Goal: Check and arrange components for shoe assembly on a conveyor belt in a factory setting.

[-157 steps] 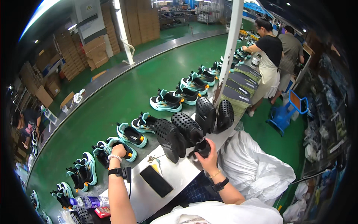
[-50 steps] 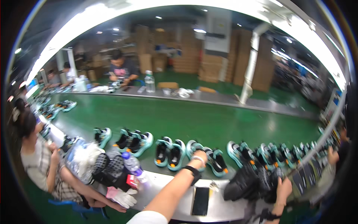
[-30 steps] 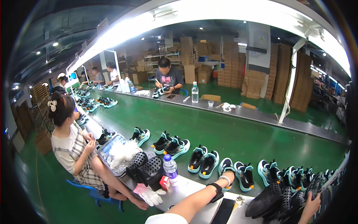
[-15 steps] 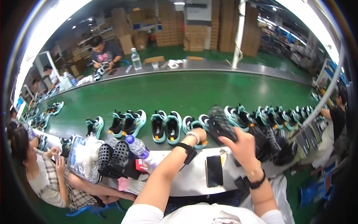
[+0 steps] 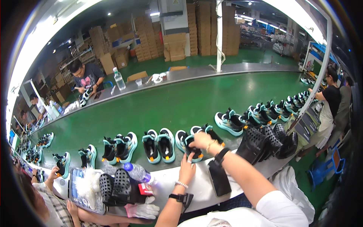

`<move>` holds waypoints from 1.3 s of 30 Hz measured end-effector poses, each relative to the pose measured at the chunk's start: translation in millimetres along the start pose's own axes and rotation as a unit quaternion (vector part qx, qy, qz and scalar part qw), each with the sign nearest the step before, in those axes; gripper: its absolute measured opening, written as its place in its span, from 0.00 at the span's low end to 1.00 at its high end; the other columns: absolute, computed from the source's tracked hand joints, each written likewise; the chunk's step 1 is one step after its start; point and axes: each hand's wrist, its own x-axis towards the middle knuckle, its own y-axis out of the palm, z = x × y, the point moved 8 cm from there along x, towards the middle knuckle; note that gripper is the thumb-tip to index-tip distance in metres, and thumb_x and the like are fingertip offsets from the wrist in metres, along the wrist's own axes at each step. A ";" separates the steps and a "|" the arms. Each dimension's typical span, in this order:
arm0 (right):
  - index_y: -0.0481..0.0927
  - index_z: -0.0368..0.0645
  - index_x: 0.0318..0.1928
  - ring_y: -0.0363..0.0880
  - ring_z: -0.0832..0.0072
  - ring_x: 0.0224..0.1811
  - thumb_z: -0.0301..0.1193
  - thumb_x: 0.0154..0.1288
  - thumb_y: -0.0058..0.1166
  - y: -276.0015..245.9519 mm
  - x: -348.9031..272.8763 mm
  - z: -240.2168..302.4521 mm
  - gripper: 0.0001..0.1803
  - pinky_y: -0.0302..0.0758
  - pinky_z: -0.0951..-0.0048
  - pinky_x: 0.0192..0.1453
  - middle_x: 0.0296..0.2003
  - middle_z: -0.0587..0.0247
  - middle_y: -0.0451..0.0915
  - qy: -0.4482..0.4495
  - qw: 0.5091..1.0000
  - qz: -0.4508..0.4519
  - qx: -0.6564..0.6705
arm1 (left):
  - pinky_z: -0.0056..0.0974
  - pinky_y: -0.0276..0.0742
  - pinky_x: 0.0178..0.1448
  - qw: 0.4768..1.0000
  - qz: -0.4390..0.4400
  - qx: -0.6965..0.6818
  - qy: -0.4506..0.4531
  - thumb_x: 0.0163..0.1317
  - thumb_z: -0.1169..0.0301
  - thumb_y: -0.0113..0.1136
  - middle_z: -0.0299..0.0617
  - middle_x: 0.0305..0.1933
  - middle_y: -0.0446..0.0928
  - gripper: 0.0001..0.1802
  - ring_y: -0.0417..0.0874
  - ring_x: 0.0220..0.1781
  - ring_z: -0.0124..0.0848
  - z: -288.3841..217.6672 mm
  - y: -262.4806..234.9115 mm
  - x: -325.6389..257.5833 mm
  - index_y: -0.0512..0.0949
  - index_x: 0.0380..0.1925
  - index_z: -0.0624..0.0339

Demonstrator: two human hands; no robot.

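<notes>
A black and turquoise sneaker lies on the near edge of the green worktop, its heel with an orange tab toward me. My right hand reaches over it from the right, fingers closed at the shoe's opening. From below, my left hand has its fingertips closed at the heel. The matching sneaker lies just to the right, partly hidden by my right hand. Another pair of sneakers stands to the left. Beyond my right forearm sit several black perforated clog-like pieces.
A black phone lies on the pale ledge before me. To the left are a purple-capped bottle, a red box, black perforated clogs, a plastic tub and gloves. More sneakers line the worktop. Co-workers sit left, right and across.
My right hand has let go of a black clog-like piece, which is now out of it, and moved left onto the sneaker. The left hand has drawn back to its heel. The view has turned right.
</notes>
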 end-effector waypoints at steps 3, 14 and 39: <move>0.85 0.37 0.27 0.86 0.55 0.36 0.40 0.56 0.59 33.8 2.3 28.4 0.16 0.82 0.59 0.40 0.31 0.47 0.85 0.005 0.994 -0.112 -0.018 | 0.50 0.61 0.72 1.000 -0.017 -0.016 0.008 0.58 0.72 0.59 0.66 0.71 0.57 0.34 0.62 0.70 0.61 23.7 4.6 -5.2 0.61 0.66 0.61; 0.86 0.40 0.31 0.86 0.54 0.37 0.30 0.59 0.51 68.5 31.0 23.4 0.11 0.83 0.58 0.40 0.32 0.48 0.85 0.045 0.989 -0.142 0.019 | 0.49 0.70 0.64 0.996 -0.023 -0.085 0.001 0.51 0.80 0.54 0.61 0.70 0.61 0.34 0.71 0.63 0.59 27.1 4.5 0.4 0.65 0.63 0.64; 0.80 0.39 0.44 0.81 0.66 0.25 0.30 0.71 0.50 -214.4 -394.2 -229.5 0.09 0.74 0.69 0.30 0.27 0.57 0.82 0.184 0.671 -0.693 0.187 | 0.46 0.74 0.42 0.986 -0.102 0.020 0.127 0.61 0.78 0.51 0.51 0.35 0.78 0.06 0.80 0.37 0.47 -91.1 25.9 96.1 0.78 0.34 0.66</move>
